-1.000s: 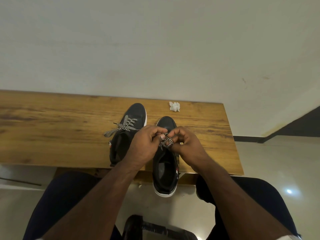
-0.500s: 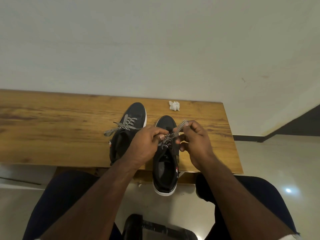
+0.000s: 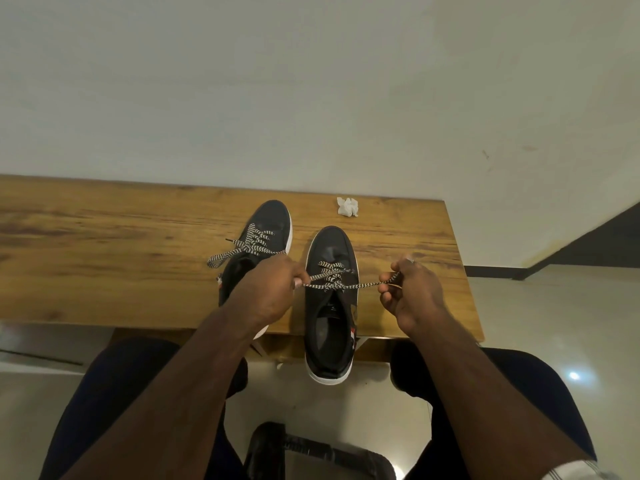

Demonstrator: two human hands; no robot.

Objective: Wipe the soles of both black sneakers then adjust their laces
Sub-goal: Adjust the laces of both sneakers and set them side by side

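Observation:
Two black sneakers with white soles stand upright on the wooden bench (image 3: 104,258), toes pointing away from me. The right sneaker (image 3: 330,323) overhangs the bench's near edge with its heel. Its black-and-white lace (image 3: 329,277) is stretched sideways across the tongue. My left hand (image 3: 268,289) pinches the lace's left end, and my right hand (image 3: 410,292) pinches the right end, pulled out past the shoe's right side. The left sneaker (image 3: 266,230) sits partly behind my left hand, its lace ends lying loose to the left.
A crumpled white tissue (image 3: 347,206) lies near the bench's far edge, by the wall. My knees in dark trousers flank the bench's near edge. A black dumbbell (image 3: 311,452) rests on the tiled floor between my legs.
My hands were together over the right sneaker's tongue; they have now drawn apart, the right hand moving right, pulling the lace taut between them.

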